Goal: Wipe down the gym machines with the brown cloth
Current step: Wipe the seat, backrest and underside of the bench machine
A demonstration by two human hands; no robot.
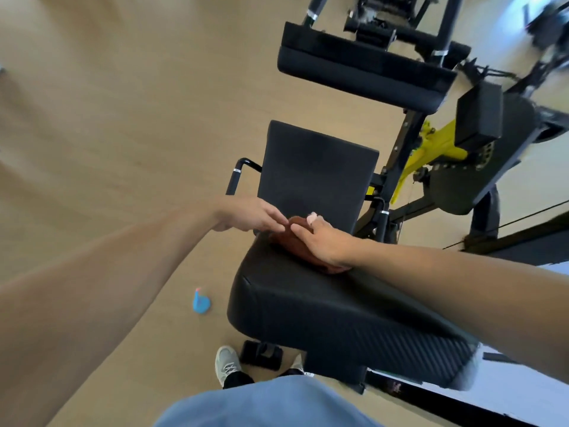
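- the gym machine takes up the middle and right of our view: a black seat pad (323,306) nearest us, a black back pad (314,171) beyond it, a long black roller pad (363,75) farther off, and a yellow frame part (437,149) to the far right.
- we judge the step in hand to be wiping the seat pad at its far edge, where it meets the back pad.
- our right hand (323,241) lies flat on the brown cloth (295,238), fingers fairly straight and pressing it down onto the seat.
- our left hand (249,215) reaches in from the left, fingers loosely extended, tips touching or just beside the cloth's left edge; we cannot tell which.
- the next move likely calls for sweeping the cloth toward the near end of the seat, then up the back pad, keeping it spread.
- a black side handle (238,174) stands left of the back pad and could get in the way of a wide stroke.
- a blue spray bottle (200,302) sits on the floor left of the seat, near our shoe (227,363).
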